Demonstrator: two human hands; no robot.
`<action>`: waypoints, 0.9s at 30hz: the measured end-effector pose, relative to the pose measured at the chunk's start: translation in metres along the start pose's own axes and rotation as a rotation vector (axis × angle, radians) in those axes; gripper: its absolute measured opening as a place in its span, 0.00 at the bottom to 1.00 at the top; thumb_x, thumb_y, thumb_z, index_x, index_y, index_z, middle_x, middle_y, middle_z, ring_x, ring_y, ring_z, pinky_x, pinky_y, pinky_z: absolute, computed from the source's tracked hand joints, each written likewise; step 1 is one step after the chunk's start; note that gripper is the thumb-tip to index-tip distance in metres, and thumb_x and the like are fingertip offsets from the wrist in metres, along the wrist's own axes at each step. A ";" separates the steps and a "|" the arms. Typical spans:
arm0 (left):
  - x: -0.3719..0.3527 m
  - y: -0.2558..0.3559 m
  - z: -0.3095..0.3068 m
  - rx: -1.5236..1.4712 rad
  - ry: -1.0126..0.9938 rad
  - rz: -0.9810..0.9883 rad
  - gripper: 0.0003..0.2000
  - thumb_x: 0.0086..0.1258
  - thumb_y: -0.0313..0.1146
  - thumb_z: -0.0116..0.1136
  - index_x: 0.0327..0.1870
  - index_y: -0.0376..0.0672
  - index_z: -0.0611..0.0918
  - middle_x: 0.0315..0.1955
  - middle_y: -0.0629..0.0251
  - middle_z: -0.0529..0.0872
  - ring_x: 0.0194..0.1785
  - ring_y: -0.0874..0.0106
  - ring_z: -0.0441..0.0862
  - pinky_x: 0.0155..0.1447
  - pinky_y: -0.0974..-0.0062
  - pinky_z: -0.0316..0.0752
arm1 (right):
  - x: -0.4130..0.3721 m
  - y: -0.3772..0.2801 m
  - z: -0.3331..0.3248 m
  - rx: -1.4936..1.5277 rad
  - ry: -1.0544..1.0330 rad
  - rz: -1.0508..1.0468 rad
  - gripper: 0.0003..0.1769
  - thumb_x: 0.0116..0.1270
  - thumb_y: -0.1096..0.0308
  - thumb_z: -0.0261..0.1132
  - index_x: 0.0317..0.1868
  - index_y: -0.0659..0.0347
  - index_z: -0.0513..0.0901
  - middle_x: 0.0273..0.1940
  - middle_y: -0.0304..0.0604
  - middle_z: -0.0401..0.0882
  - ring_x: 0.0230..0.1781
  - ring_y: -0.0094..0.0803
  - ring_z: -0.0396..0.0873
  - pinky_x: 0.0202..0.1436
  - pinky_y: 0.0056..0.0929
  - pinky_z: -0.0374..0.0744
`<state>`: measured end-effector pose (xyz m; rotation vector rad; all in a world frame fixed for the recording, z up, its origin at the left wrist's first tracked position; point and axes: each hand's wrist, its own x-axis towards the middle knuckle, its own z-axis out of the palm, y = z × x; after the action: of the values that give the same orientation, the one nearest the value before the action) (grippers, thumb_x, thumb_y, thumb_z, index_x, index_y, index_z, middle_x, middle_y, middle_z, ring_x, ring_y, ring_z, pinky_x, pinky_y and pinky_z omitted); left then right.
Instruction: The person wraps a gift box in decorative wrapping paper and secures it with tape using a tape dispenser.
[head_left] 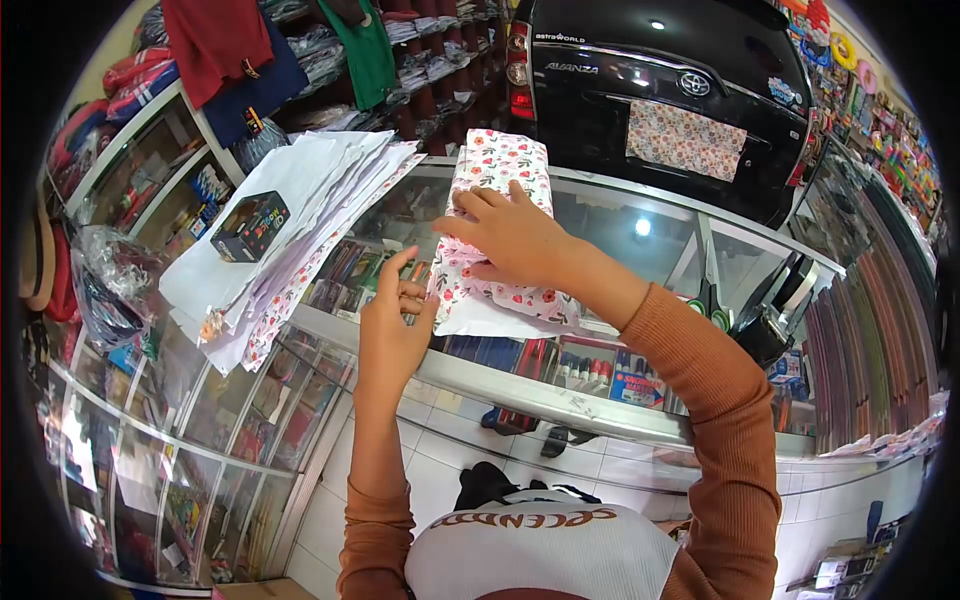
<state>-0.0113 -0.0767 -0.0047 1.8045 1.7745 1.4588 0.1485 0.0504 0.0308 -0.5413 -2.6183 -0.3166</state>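
Observation:
On the glass counter lies a parcel in white paper with red flowers, its lower flap loose and showing a white underside. My right hand rests on top of the parcel, fingers spread over the paper. At the parcel's left edge is my left hand, thumb and fingers apart, with nothing seen between them. To the left, a stack of wrapping sheets lies mostly white side up, with a small black box on it.
Green-handled scissors and a black tape dispenser are on the glass counter at the right. Packed folders stand farther right. A black car is behind the counter. A plastic bag hangs at the left.

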 end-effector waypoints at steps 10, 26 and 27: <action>0.010 0.003 0.004 -0.047 -0.085 -0.106 0.28 0.57 0.19 0.65 0.61 0.41 0.71 0.24 0.66 0.82 0.27 0.82 0.76 0.32 0.83 0.70 | -0.001 -0.002 -0.005 -0.037 -0.048 0.015 0.36 0.52 0.57 0.73 0.62 0.46 0.69 0.60 0.46 0.68 0.64 0.42 0.66 0.61 0.60 0.67; 0.015 0.014 0.015 0.211 -0.015 -0.023 0.29 0.55 0.21 0.62 0.61 0.41 0.71 0.22 0.60 0.79 0.25 0.69 0.78 0.36 0.72 0.74 | 0.001 -0.003 -0.004 -0.054 -0.073 0.027 0.36 0.52 0.57 0.73 0.61 0.46 0.69 0.60 0.46 0.68 0.64 0.43 0.66 0.62 0.62 0.66; 0.017 0.011 0.017 0.246 -0.013 -0.025 0.28 0.54 0.21 0.63 0.60 0.40 0.72 0.23 0.60 0.80 0.25 0.68 0.78 0.36 0.71 0.74 | 0.001 -0.003 -0.004 -0.059 -0.068 0.025 0.36 0.52 0.57 0.73 0.62 0.46 0.69 0.60 0.46 0.68 0.64 0.43 0.66 0.62 0.62 0.66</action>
<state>0.0043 -0.0572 0.0030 1.8901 2.0389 1.2621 0.1481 0.0463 0.0346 -0.6138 -2.6723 -0.3754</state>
